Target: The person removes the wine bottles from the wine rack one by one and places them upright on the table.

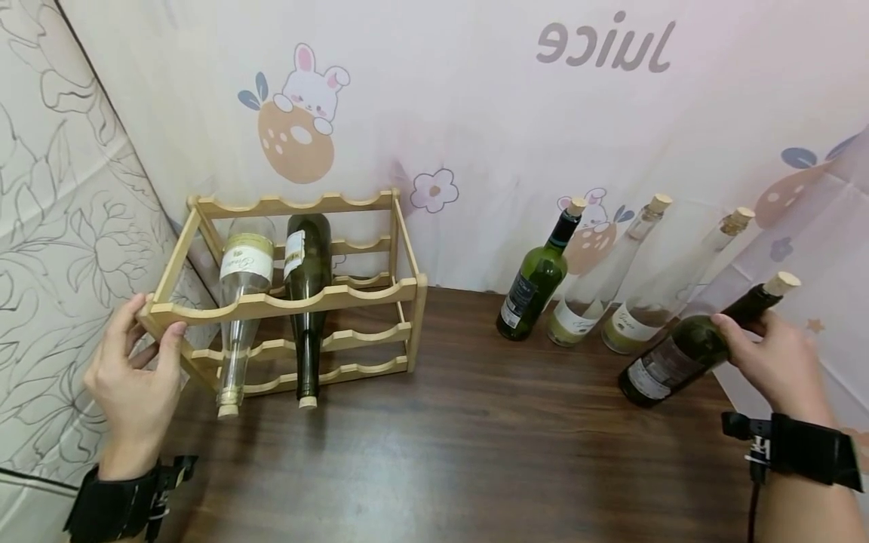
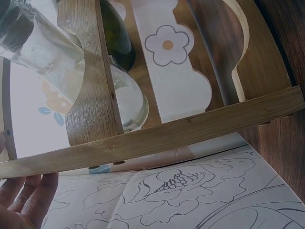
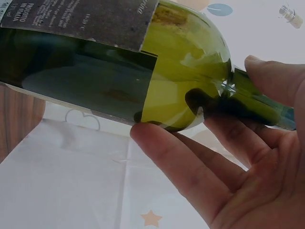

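Note:
My right hand grips a dark green wine bottle round its neck and shoulder. The bottle leans, cork end up to the right; whether its base touches the table I cannot tell. In the right wrist view, fingers support the bottle's shoulder from below, thumb over the neck. My left hand holds the near left top corner of a wooden wine rack. On the rack's top level lie a clear bottle and a dark green bottle, corks toward me.
A green bottle and two clear corked bottles stand upright at the back right of the brown wooden table. A printed curtain hangs behind, and a flower-patterned sheet is on the left.

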`<action>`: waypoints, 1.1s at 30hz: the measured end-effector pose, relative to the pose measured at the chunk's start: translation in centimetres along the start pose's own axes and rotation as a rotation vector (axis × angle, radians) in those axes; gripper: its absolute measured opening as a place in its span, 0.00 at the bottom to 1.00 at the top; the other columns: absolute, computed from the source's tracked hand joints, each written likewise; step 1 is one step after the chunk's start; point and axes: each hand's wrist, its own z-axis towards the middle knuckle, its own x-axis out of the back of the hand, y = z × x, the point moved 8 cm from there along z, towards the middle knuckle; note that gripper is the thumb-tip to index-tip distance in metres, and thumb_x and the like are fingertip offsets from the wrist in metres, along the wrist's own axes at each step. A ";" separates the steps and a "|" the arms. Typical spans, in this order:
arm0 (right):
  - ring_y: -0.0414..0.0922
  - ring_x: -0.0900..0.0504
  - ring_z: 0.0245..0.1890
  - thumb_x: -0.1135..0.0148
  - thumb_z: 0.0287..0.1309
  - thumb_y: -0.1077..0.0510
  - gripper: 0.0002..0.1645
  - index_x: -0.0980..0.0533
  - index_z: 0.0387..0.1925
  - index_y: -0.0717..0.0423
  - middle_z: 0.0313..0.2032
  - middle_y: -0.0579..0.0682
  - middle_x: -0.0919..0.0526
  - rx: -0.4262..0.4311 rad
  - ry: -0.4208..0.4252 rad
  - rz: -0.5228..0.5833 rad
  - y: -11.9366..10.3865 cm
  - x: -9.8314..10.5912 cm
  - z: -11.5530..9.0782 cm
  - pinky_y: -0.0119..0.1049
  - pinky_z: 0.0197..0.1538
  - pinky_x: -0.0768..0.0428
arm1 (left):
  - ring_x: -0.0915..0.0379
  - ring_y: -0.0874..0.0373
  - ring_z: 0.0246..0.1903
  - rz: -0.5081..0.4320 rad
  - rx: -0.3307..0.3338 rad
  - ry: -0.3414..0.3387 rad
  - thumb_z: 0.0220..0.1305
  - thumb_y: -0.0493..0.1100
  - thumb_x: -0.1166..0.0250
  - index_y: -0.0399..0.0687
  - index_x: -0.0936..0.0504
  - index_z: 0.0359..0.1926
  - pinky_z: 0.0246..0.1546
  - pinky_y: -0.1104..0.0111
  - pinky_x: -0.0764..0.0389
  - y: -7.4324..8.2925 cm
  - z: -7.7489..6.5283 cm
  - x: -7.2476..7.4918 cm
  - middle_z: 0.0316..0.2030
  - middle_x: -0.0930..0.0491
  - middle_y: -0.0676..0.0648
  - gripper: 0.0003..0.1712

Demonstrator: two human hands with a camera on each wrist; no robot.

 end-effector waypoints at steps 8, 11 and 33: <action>0.20 0.28 0.20 0.45 0.77 0.38 0.40 0.30 0.65 0.72 0.60 0.82 0.25 0.045 0.039 -0.004 -0.1 -0.3 -0.3 0.24 0.21 0.28 | 0.23 0.87 0.52 -0.001 -0.008 -0.004 0.63 0.32 0.24 0.35 0.17 0.63 0.47 0.97 0.24 0.1 0.2 -0.1 0.53 0.15 0.25 0.27; 0.09 0.39 0.23 0.44 0.76 0.39 0.39 0.30 0.65 0.72 0.60 0.81 0.24 0.068 0.045 0.007 -0.1 -0.2 -0.6 0.22 0.23 0.32 | 0.24 0.88 0.52 -0.002 -0.010 -0.007 0.62 0.32 0.24 0.36 0.17 0.63 0.47 0.96 0.24 -0.1 0.2 -0.1 0.51 0.15 0.24 0.28; 0.60 0.39 0.81 0.33 0.70 0.43 0.53 0.48 0.84 0.51 0.84 0.54 0.49 -0.008 0.476 0.291 -0.7 -0.2 -6.9 0.44 0.83 0.31 | 0.24 0.88 0.52 -0.004 -0.011 0.002 0.61 0.30 0.24 0.37 0.17 0.63 0.48 0.97 0.24 -0.5 -0.2 -0.1 0.51 0.15 0.25 0.29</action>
